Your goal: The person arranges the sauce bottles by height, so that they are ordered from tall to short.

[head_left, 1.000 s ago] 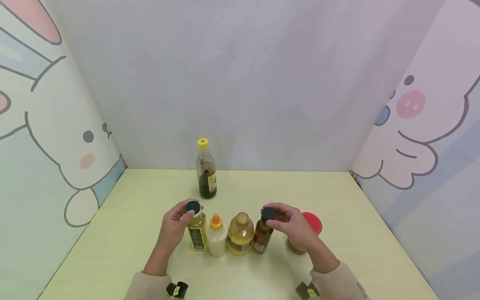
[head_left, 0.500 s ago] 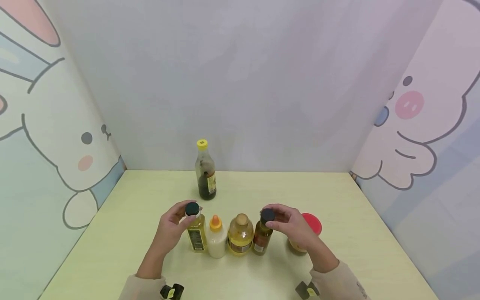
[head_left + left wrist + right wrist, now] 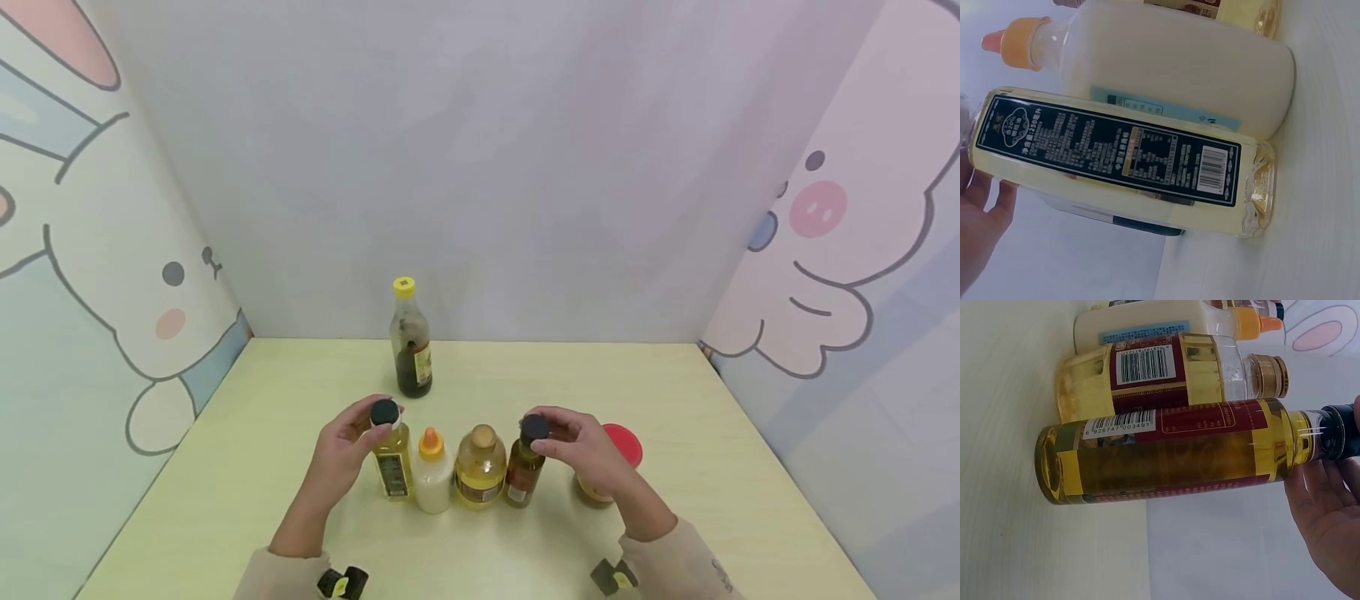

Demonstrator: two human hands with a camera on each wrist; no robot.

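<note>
L hand pinches pale oil btl near cap, R hand amber btl ditto; both stand upright on table. Light, even grip prob. safest, as sideways pull up top could tip them.

The left hand and the right hand are both bare, below a pale beige left sleeve and a matching right sleeve, each ending short of the wrist in a soft, slightly creased cuff. By the inner edge of the left cuff sits a small, blocky black unit with a yellow-green patch between its dark parts; its dark grey-black twin by the right cuff bears a similar patch. A grey marking, too small to read, runs along the right sleeve's outer side.
</note>
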